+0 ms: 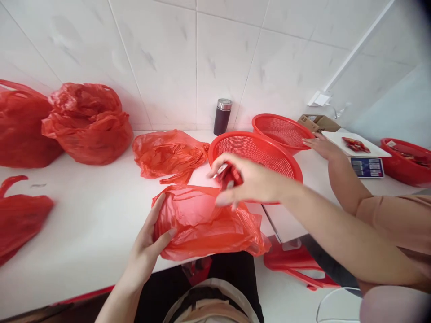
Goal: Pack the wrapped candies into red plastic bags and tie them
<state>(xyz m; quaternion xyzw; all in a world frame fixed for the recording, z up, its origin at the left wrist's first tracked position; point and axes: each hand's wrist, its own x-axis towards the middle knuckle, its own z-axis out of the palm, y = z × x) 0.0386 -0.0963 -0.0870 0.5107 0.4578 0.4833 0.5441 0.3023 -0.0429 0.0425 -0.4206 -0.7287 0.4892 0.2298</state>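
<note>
My left hand [153,240] is closed on the left edge of a red plastic bag [215,240], with the thumb on the near side and the fingers behind. The bag lies spread at the table's front edge, its mouth apart. Above the bag, my right hand [244,179] is closed around several small red packets [230,176], slightly blurred; one shows a white patch. Right behind that hand stands a red mesh basket [289,168], its inside partly hidden by my arm. Another crumpled red bag [168,154] lies just beyond.
Full red bags [89,125] stand at the left. A dark flask [222,117] is by the wall. At right, a co-worker's hand [323,146] touches a second basket [283,130], near a scale [366,167] with red packets on its tray. A red stool [296,264] stands below.
</note>
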